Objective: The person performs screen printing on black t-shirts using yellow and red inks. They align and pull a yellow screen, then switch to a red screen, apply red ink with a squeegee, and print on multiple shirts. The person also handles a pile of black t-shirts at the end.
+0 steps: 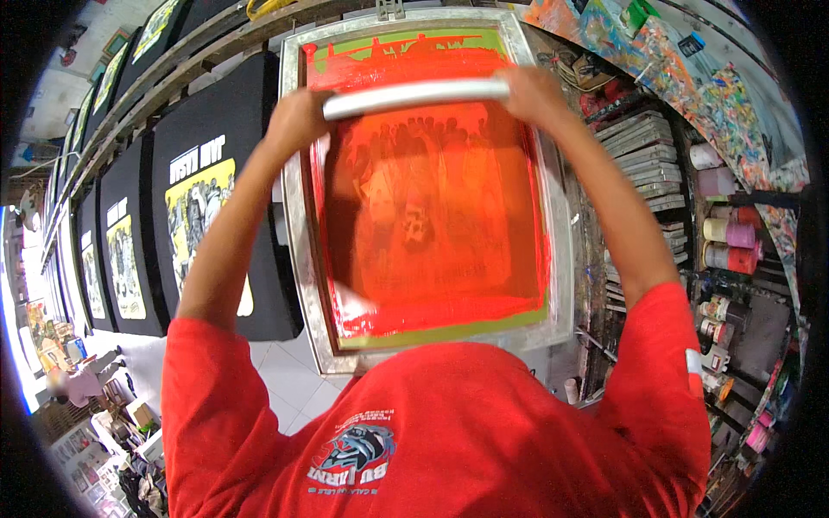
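Note:
A squeegee with a pale, rounded handle lies across the upper part of a screen-printing frame. My left hand is wrapped round its left end, and my right hand grips the right end; both are slightly blurred. Wet red ink covers the mesh, thick in a band near me and along the far end. Through the red mesh a dark image of a group of figures shows. Olive-green strips edge the mesh at both ends. The squeegee's blade is hidden under the handle.
Left of the frame, black printed T-shirts with yellow-and-white pictures lie in a row beside a wooden rail. To the right are stacked frames or slats, several ink tubs on shelving, and a paint-splattered sheet. A person is at the far left.

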Tool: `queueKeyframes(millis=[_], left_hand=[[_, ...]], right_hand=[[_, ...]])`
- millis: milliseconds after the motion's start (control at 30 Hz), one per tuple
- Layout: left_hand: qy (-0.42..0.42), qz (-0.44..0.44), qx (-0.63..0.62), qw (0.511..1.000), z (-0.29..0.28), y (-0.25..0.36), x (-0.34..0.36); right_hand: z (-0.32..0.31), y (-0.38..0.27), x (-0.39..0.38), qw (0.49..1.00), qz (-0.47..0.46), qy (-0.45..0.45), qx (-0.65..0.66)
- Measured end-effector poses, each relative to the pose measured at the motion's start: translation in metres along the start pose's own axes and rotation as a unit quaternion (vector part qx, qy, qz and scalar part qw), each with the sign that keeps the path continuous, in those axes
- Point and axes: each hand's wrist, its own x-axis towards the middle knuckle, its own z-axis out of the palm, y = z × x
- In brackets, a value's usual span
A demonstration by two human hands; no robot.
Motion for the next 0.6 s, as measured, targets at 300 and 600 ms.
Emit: queueKeyframes(millis=[300,600], left_hand=[[-0.004,0.019,-0.108,0.994,-0.078,0.047,-0.084],[-0.086,-0.015,-0.131,0.988,-0.038,0.151,-0.32]], right_hand=[[-0.081,-0.034,-0.09,0.998,-0.039,0.0,0.045],[-0.047,-0.117,-0.344,0.995,-0.009,-0.034,0.098]])
